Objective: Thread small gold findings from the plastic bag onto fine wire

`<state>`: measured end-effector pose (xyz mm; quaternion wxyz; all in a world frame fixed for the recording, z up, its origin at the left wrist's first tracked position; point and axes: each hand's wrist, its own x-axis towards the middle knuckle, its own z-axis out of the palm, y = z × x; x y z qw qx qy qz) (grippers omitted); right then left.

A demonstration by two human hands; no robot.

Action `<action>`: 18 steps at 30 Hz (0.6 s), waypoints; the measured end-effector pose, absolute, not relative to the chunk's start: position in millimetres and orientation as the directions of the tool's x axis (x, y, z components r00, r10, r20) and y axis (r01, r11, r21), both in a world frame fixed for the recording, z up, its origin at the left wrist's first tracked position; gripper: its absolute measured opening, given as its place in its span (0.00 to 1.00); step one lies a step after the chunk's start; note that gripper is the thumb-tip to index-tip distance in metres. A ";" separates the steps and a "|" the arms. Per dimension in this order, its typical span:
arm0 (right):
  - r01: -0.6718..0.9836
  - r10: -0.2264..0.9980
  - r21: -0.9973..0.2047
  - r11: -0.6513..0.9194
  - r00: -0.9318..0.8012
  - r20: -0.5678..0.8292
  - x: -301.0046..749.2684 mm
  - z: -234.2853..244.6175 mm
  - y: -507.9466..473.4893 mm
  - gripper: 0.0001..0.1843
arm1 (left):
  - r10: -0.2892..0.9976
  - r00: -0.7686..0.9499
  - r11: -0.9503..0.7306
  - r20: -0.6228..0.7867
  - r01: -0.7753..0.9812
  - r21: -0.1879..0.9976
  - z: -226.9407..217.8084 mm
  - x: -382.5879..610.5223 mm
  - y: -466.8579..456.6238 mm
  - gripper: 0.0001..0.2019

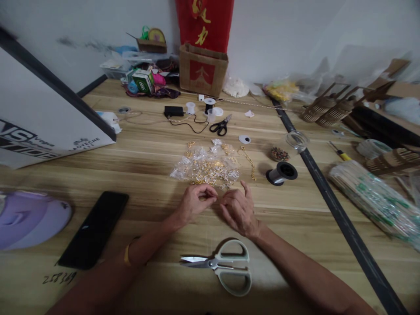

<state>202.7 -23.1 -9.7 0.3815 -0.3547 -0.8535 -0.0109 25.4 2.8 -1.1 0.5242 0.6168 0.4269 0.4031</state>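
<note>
My left hand (198, 200) is pinched shut, thumb against fingertips, and whatever lies between them is too small to name. Facing it, my right hand (239, 210) has its fingers curled together with one finger raised; its fingertips nearly meet the left ones, and what they hold cannot be made out. Just beyond both hands spreads a pile of small gold and silver jewellery findings (210, 170), partly in clear plastic bags. To its right lies a gold chain (249, 162). Large scissors (218, 266) with pale handles rest on the table in front of me, blades pointing left.
A spool of thin clear line (281, 173) and a heap of beads (279, 153) stand to the right. Black-handled scissors (221, 126) lie farther back. On the left are a black phone (94, 229) and a lilac cap (33, 221). Bagged sticks (374, 199) lie far right.
</note>
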 end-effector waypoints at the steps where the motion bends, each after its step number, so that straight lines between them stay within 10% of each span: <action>1: 0.613 0.599 -0.254 0.748 -0.459 0.656 202.9 -9.8 -23.1 0.07 | 0.949 0.311 -0.085 0.048 0.107 0.991 -0.9 25.3 2.8 0.02; 18: 0.624 0.622 -0.279 0.729 -0.436 0.650 203.9 -13.2 -20.9 0.05 | 0.943 0.332 -0.056 0.024 0.087 0.995 1.0 26.4 1.4 0.01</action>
